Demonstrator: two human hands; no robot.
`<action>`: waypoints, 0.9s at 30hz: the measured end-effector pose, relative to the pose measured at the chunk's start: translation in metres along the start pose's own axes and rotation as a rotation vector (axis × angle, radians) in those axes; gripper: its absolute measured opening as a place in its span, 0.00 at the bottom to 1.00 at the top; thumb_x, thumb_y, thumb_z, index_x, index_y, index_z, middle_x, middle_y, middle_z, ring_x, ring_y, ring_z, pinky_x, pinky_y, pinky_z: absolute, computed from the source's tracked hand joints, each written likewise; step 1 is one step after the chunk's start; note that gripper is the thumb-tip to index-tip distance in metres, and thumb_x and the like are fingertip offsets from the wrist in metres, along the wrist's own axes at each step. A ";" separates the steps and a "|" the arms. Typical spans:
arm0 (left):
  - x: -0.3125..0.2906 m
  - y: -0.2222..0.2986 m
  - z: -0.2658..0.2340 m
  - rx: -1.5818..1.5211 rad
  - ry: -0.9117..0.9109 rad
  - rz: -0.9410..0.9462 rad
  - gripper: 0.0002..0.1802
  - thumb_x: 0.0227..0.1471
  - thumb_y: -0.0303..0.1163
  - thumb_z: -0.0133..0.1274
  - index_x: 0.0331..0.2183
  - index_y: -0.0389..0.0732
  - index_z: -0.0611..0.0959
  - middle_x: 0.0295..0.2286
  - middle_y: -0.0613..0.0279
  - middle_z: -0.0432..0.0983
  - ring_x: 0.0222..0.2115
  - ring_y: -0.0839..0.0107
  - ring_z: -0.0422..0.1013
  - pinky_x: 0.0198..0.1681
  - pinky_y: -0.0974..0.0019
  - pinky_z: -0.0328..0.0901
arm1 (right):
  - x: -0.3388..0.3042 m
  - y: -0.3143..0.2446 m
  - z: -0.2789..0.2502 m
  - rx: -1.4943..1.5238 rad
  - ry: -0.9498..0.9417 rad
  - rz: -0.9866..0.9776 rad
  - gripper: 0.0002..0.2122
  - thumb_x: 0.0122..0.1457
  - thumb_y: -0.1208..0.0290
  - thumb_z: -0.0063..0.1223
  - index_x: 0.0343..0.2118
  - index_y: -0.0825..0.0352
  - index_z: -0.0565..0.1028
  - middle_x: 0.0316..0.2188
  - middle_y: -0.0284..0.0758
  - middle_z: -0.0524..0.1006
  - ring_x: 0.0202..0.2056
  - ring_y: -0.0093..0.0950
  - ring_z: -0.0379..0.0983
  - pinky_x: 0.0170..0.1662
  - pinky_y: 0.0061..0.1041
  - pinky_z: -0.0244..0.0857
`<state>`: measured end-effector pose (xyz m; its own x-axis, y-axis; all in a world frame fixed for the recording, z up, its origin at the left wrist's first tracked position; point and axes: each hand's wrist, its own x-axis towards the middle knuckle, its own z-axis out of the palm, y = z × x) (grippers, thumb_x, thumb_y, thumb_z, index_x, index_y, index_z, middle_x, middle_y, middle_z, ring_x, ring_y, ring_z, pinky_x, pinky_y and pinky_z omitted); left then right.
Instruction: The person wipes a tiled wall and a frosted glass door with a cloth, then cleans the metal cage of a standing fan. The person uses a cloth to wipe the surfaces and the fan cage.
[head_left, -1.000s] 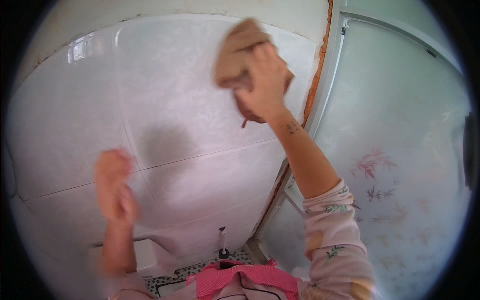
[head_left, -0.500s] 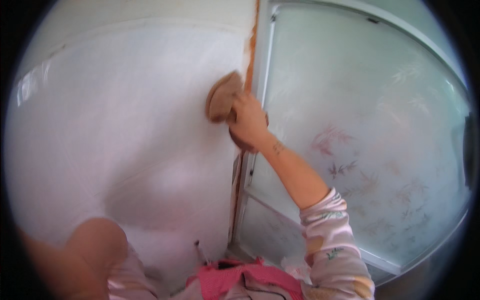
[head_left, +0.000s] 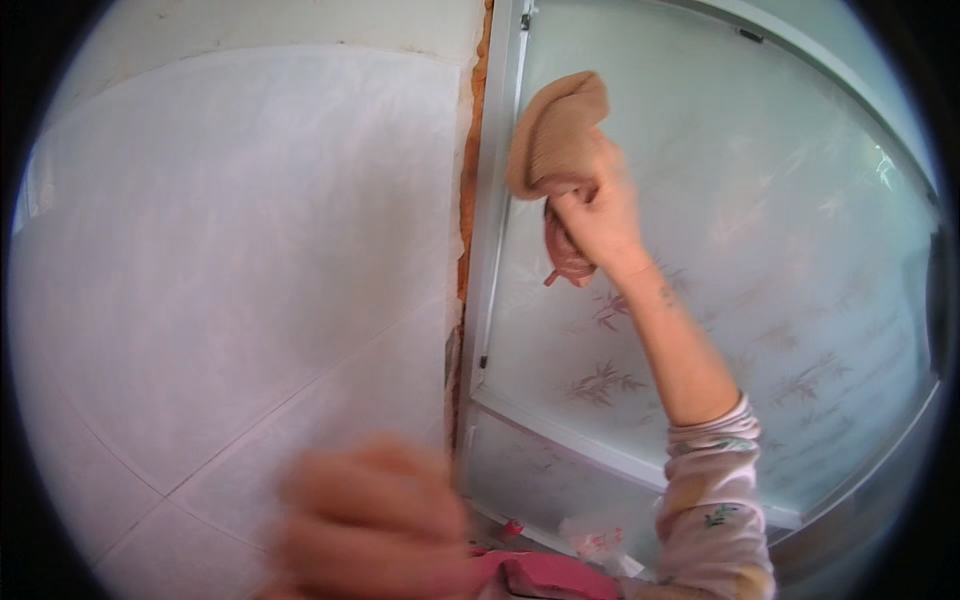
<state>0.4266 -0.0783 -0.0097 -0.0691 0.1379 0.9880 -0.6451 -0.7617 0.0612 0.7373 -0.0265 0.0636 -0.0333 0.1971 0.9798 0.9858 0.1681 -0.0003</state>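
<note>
Soft, even light is filling the view. Left of the door frame (head_left: 492, 200), a faint shadow is greying the tiled wall (head_left: 200, 250); far right of it, glare is gleaming on frosted glass (head_left: 700, 150). Below left of it, the left hand (head_left: 370, 520) is blurring heavily. The lens is bowing straight edges.

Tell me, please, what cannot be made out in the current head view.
Left hand: blurred in the head view, so whether it holds anything is unclear.
Brown cloth: in the head view, the right hand covers the part it grips.
Glass door: in the head view, its frosting hides whatever is behind it.
Pink garment: cut off by the head view's lower edge.
</note>
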 end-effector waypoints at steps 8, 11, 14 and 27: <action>-0.023 0.002 0.146 -0.707 -0.237 0.365 0.14 0.54 0.45 0.47 0.32 0.45 0.76 0.24 0.67 0.67 0.23 0.74 0.64 0.21 0.69 0.58 | -0.031 0.020 0.007 0.026 -0.182 0.152 0.09 0.44 0.76 0.56 0.24 0.71 0.67 0.52 0.54 0.68 0.50 0.50 0.65 0.51 0.39 0.62; -0.055 -0.002 0.158 -0.776 -0.134 0.488 0.13 0.56 0.42 0.44 0.40 0.52 0.78 0.25 0.66 0.68 0.23 0.73 0.65 0.21 0.71 0.57 | -0.047 0.030 -0.007 -0.078 -0.186 0.097 0.09 0.44 0.75 0.57 0.24 0.70 0.68 0.51 0.54 0.68 0.49 0.51 0.65 0.50 0.40 0.63; -0.112 -0.046 0.167 -0.749 -0.143 0.552 0.14 0.51 0.37 0.49 0.41 0.46 0.78 0.28 0.63 0.69 0.24 0.69 0.65 0.26 0.69 0.61 | -0.081 0.044 -0.026 -0.245 -0.240 0.002 0.09 0.40 0.75 0.60 0.25 0.67 0.71 0.51 0.48 0.70 0.51 0.47 0.65 0.46 0.41 0.64; -0.102 -0.060 0.132 -1.060 -0.448 -0.085 0.17 0.44 0.27 0.58 0.39 0.33 0.80 0.33 0.56 0.72 0.26 0.65 0.70 0.27 0.64 0.67 | -0.391 0.035 -0.037 -0.484 -0.973 -0.055 0.23 0.45 0.69 0.57 0.48 0.54 0.72 0.53 0.32 0.64 0.54 0.35 0.59 0.46 0.36 0.57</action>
<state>0.5727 -0.1303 -0.0958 0.1448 -0.2358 0.9610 -0.9646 0.1825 0.1902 0.7908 -0.1333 -0.3125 0.0143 0.9174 0.3977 0.9322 -0.1561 0.3266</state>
